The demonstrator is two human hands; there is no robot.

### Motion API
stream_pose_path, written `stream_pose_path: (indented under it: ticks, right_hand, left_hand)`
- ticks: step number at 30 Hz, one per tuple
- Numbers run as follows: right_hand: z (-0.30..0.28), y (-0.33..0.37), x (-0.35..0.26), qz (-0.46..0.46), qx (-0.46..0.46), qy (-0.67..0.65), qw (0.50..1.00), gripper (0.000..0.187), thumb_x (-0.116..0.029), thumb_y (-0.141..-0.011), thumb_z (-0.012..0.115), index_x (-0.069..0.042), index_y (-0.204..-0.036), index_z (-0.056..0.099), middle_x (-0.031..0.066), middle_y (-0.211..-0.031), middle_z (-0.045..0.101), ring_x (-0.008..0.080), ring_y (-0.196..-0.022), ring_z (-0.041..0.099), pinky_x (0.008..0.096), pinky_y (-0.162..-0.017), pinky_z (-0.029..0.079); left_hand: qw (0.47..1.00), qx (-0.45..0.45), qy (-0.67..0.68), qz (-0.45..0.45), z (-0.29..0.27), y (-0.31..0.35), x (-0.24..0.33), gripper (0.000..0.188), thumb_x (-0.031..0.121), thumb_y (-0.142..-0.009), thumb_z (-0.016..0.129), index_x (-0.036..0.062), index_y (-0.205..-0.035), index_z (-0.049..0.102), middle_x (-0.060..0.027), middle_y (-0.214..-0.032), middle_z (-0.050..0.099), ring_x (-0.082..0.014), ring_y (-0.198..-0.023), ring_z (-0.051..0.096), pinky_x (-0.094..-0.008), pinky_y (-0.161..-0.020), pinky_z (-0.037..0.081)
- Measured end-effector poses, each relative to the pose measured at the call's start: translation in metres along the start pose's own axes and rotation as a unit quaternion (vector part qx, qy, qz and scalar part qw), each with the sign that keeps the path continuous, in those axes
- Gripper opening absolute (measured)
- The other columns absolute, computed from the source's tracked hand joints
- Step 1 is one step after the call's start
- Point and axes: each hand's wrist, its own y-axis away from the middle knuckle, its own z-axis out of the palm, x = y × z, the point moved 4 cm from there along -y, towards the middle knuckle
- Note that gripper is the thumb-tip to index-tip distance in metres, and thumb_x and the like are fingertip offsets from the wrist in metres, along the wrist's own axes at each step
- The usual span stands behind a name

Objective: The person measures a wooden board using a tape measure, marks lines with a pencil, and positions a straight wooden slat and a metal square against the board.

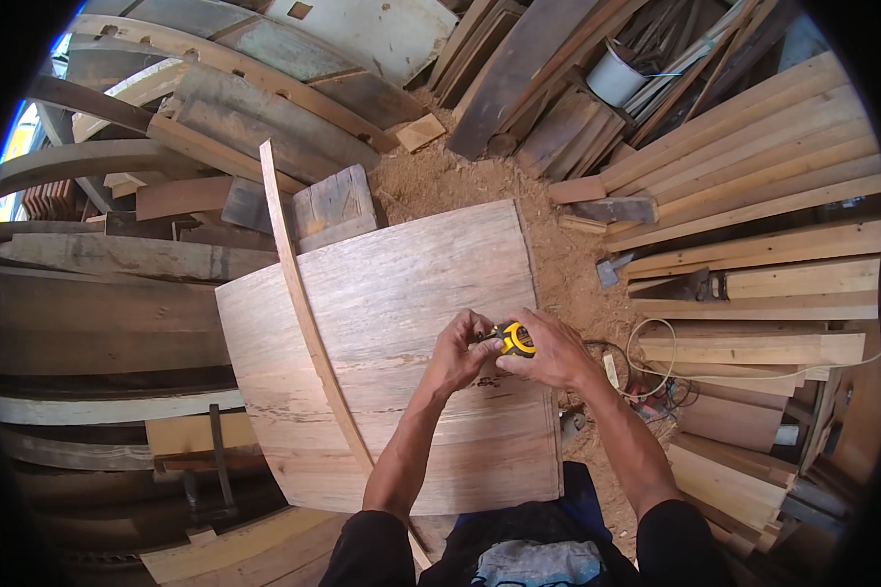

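Note:
A yellow and black tape measure (521, 338) is held above a large pale wooden panel (411, 264). My right hand (558, 354) is closed around its right side. My left hand (457, 350) is closed too, its fingertips pinched at the left end of the tape measure. Something small and dark shows between those fingertips, too small to name. A long, thin wooden strip (308, 328) lies lengthwise across the left part of the panel, sticking out past its far edge. Near me, my left forearm partly covers the strip.
Stacked boards (108, 303) crowd the left side, and more planks (754, 264) lie along the right. A handsaw (690, 286) rests on the right planks, near a hammer-like tool (612, 269). Sawdust (440, 181) covers the floor. A pale cable (671, 357) loops at the right.

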Motion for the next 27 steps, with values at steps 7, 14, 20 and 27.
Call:
stream_pose_path:
  ticks: [7,14,20,27]
  right_hand:
    - [-0.034,-0.050,-0.001,0.046,0.081,0.096,0.991,0.069,-0.045,-0.079,0.078,-0.011,-0.134,0.055,0.0235,-0.119,0.064,0.0417,-0.114,0.062,0.0516,-0.095,0.050]
    - [-0.087,-0.104,0.011,0.094,0.248,0.209,0.941,0.066,-0.036,-0.077,0.081,-0.013,-0.133,0.054,0.0200,-0.122,0.059,0.0405,-0.113,0.059,0.0525,-0.094,0.049]
    - [-0.088,-0.123,0.021,0.097,0.257,0.207,0.939,0.068,-0.035,-0.077,0.082,-0.013,-0.135,0.054,0.0215,-0.124,0.061,0.0420,-0.116,0.059,0.0522,-0.098,0.048]
    - [-0.098,-0.122,0.022,0.157,0.237,0.216,0.934,0.078,-0.038,-0.077,0.086,-0.013,-0.143,0.053,0.0235,-0.140,0.055,0.0433,-0.127,0.053,0.0532,-0.105,0.046]
  left_hand:
    - [0.977,0.100,-0.154,0.110,-0.052,-0.040,0.047,0.023,0.001,-0.097,0.068,0.0049,-0.117,0.058,0.0049,-0.085,0.049,-0.0075,-0.076,0.045,-0.0220,-0.071,0.041]
    - [0.772,0.251,-0.526,0.255,-0.144,-0.096,0.068,0.013,0.008,-0.082,0.077,0.0123,-0.093,0.071,-0.0104,-0.088,0.068,-0.0326,-0.087,0.061,-0.0466,-0.079,0.046]
    - [0.780,0.248,-0.536,0.206,-0.141,-0.110,0.067,0.011,0.014,-0.082,0.077,0.0140,-0.092,0.073,-0.0086,-0.089,0.067,-0.0326,-0.092,0.059,-0.0453,-0.079,0.044]
    - [0.790,0.251,-0.539,0.151,-0.144,-0.114,0.065,0.010,0.018,-0.084,0.076,0.0166,-0.094,0.074,-0.0074,-0.094,0.068,-0.0318,-0.096,0.059,-0.0477,-0.085,0.042]
